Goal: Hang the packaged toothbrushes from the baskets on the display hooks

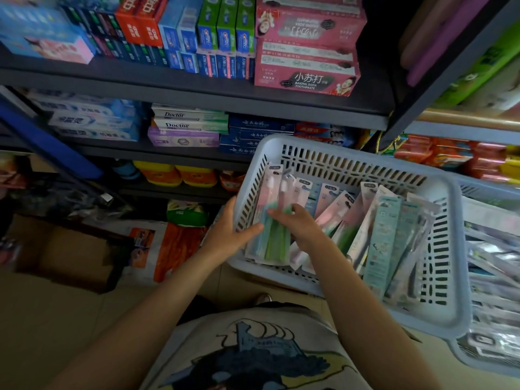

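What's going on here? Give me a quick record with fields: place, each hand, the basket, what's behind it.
place: shop aisle, seen from a head camera looking down
left hand: on the near-left corner of the basket, fingers touching the packs
right hand: inside the basket, fingers curled on the green toothbrush packs
basket: pale slotted plastic, holding many packaged toothbrushes
behind: shelves with toothpaste boxes
hooks: none in view

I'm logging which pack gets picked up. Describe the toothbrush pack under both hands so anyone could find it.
Start at the pale slotted basket below the toothpaste shelves. At its left end lies the green-handled pack, with the left hand on its edge and the right hand on top. The packs beside it are pink or teal.
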Motion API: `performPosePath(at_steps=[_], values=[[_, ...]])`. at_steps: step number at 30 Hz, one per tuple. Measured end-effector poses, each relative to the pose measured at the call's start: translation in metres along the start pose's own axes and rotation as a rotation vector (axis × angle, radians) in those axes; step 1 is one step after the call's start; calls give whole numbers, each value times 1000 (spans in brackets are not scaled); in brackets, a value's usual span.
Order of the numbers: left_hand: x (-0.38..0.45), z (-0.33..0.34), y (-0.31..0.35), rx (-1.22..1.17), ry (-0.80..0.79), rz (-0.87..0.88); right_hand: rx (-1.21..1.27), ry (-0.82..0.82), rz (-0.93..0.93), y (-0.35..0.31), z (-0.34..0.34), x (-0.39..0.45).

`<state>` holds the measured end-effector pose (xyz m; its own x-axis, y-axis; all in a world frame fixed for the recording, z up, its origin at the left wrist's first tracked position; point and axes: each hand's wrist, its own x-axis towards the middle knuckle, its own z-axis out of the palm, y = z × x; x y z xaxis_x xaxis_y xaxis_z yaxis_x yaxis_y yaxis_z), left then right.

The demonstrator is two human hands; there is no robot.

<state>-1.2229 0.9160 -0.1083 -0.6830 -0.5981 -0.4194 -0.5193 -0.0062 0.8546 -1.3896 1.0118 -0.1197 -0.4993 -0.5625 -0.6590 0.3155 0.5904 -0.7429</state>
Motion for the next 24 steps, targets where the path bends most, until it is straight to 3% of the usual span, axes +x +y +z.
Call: performPosePath(at_steps=[7,12,17,24], values=[[-1,-4,0,-38,-34,-9,81,55,58,4,10,4],[-3,-6,3,-74,-58,-30,259,-104,33,-3,23,2],[0,-11,3,-125,-68,-69,213,-39,34,-4,31,4],[1,-20,10,-97,-47,-106,383,-194,100,-6,17,1]])
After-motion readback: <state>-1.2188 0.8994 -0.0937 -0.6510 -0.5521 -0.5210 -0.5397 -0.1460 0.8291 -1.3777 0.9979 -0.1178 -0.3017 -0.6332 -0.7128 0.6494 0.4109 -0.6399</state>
